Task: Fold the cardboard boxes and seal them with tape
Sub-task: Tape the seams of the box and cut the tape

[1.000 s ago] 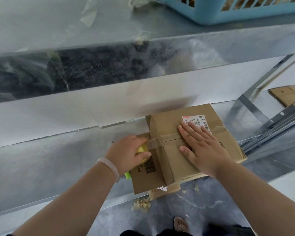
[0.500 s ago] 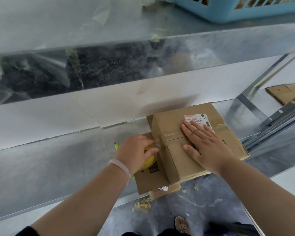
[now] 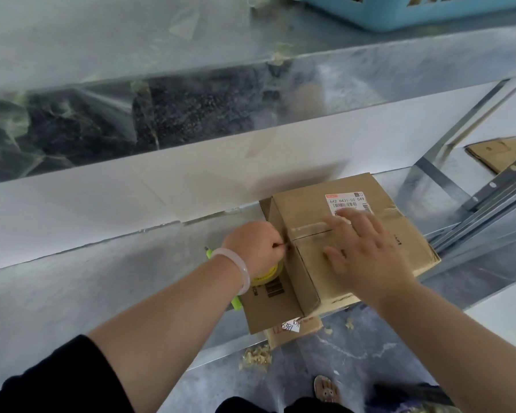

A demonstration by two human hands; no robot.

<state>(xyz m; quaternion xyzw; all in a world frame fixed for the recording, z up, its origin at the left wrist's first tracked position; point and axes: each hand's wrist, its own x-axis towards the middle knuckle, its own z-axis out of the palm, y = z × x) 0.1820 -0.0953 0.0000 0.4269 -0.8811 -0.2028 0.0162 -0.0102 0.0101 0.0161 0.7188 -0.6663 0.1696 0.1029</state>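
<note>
**Left grip climbs to the box edge with the tape**

Moved since the earlier view: the left grip point(image 3: 253, 248) has risen from beside the cardboard box point(image 3: 304, 210) to its upper left edge, fingers curled round the yellow tape roll point(image 3: 268, 273). The right grip point(image 3: 367, 257) lies flat on the box top, fingers spread, holding nothing. The box sits at the front edge of the metal surface point(image 3: 102, 278), on a flattened cardboard sheet point(image 3: 268, 314) that overhangs the floor. A crooked pull could wrinkle the tape or drag the box off that edge. Its top looks nearly square; the taped seam point(image 3: 307, 229) runs left to right, angling away at the right.
</note>
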